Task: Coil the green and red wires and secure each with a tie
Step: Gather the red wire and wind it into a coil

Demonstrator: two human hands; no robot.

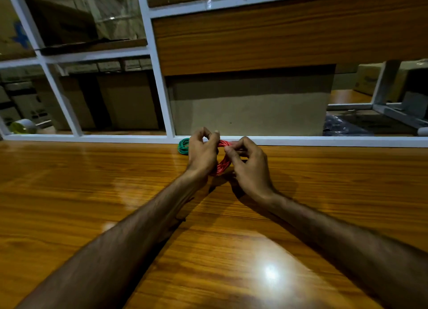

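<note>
Your glossy wooden table [92,193] runs up to a white-framed glass partition [159,77], cardboard boxes stacked behind it. You've got both arms stretched out; your left hand [202,154] grips the red wire coil [222,161], your right hand [249,167] pinches its top. The green wire coil [183,146] lies on the table behind your left hand.

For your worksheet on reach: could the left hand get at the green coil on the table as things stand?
Probably yes. The green coil lies on the table just beyond the left hand, nothing between them. But that hand grips the red coil, as does the right hand, so it must let go first.
</note>
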